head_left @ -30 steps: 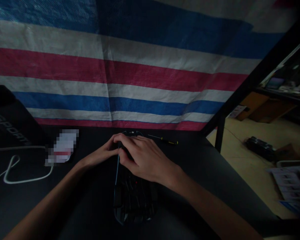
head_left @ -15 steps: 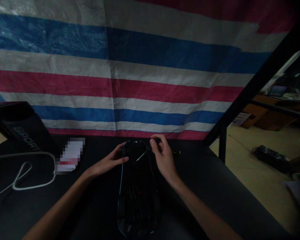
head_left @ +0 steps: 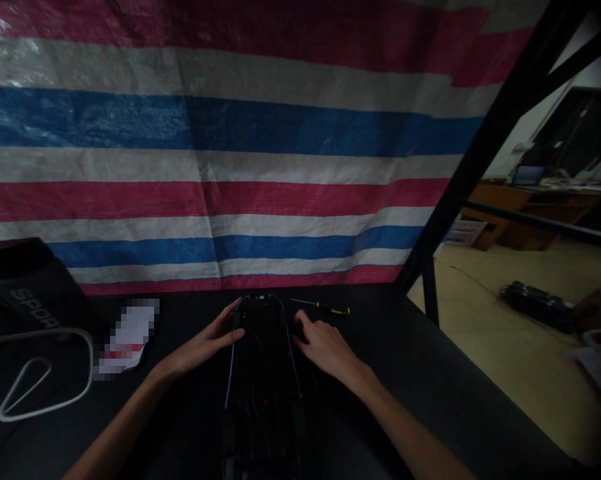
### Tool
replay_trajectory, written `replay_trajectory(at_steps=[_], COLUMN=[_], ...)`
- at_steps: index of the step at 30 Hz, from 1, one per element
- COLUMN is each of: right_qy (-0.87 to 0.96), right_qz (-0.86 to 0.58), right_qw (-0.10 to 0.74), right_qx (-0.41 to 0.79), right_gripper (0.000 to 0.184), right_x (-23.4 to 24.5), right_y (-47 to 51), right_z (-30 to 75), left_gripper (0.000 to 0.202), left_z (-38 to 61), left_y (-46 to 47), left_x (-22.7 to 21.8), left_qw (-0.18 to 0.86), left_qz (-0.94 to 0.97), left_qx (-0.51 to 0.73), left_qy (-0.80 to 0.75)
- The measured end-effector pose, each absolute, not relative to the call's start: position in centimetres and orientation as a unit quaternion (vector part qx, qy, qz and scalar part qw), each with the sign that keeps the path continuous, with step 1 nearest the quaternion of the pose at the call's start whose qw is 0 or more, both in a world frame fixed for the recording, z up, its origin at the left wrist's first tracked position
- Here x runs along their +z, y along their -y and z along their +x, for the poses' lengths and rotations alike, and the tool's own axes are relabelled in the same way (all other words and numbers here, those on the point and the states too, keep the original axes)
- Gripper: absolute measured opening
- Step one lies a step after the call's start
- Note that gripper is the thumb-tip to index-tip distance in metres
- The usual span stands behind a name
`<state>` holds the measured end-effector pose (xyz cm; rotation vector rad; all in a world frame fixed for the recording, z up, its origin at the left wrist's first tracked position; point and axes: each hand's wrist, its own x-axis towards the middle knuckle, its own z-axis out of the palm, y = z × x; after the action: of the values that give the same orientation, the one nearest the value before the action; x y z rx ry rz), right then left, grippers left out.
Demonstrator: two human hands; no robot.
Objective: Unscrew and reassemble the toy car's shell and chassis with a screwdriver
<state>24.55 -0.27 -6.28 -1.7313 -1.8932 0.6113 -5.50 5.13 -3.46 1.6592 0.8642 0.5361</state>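
A dark toy car with thin blue edging lies on the tabletop with its underside up and wheels showing. My left hand grips its far left side, thumb over the edge and fingers down along the flank. Close against the opposite side is my right hand, its fingers curled; whatever lies in them is hidden in the dark. Just behind that hand, a screwdriver with a black and yellow handle rests on the table, its thin shaft pointing left.
A phone-like item, blurred out, lies left of the car on the black table. Near it are a looped white cable and a black box marked SPORT. A striped sheet hangs behind; a dark metal frame stands right.
My right hand has come down from above the car's underside to its right side; the dark screwdriver it held no longer shows. My left hand keeps its grip. The view has shifted slightly.
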Motion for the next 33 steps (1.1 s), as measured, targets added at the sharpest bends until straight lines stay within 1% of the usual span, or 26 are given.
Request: replay_trajectory(at_steps=[3,4,6,8,9,11,12,20,33], right_qy=[0.678,0.671,0.659,0.65,0.647,0.644,0.644,0.655,0.658], right_qz=[-0.634,-0.629,-0.613,-0.595,-0.586,-0.572,-0.565,-0.535,-0.532], right_qw=[0.311,0.339,0.391,0.429,0.443,0.461,0.467,0.479,0.476], right_qx=[0.202,0.197,0.194,0.199,0.204,0.214,0.219,0.235,0.238], right_gripper=[0.022,0.023,0.028,0.03,0.03,0.028,0.028,0.026,0.027], right_x=[-6.5,-6.6,-6.9,-7.4,-7.7,-8.2,-8.4,-9.1,-9.2], right_y=[-0.3,-0.7,-1.5,-2.2,-2.5,-2.8,-2.9,-3.0,-3.1], right_z=[24.7,24.8,25.0,25.1,25.2,25.3,25.4,25.5,25.6], left_gripper=[0.067,0.061,0.052,0.041,0.034,0.022,0.019,0.019,0.019], left_z=[-6.2,-6.4,-6.6,-6.5,-6.4,-6.1,-5.9,-5.7,-5.7], left_y=[-5.8,-6.1,-6.8,-7.3,-7.4,-7.4,-7.4,-7.2,-7.2], left_x=[-3.6,-3.7,-4.1,-4.7,-5.0,-5.4,-5.6,-5.6,-5.5], left_qw=[0.57,0.554,0.455,0.324,0.281,0.241,0.233,0.19,0.176], left_qz=[0.688,0.69,0.734,0.792,0.809,0.822,0.823,0.84,0.847], left_qx=[0.257,0.278,0.307,0.296,0.283,0.266,0.261,0.236,0.221], left_qy=[-0.368,-0.374,-0.4,-0.424,-0.432,-0.443,-0.447,-0.45,-0.45])
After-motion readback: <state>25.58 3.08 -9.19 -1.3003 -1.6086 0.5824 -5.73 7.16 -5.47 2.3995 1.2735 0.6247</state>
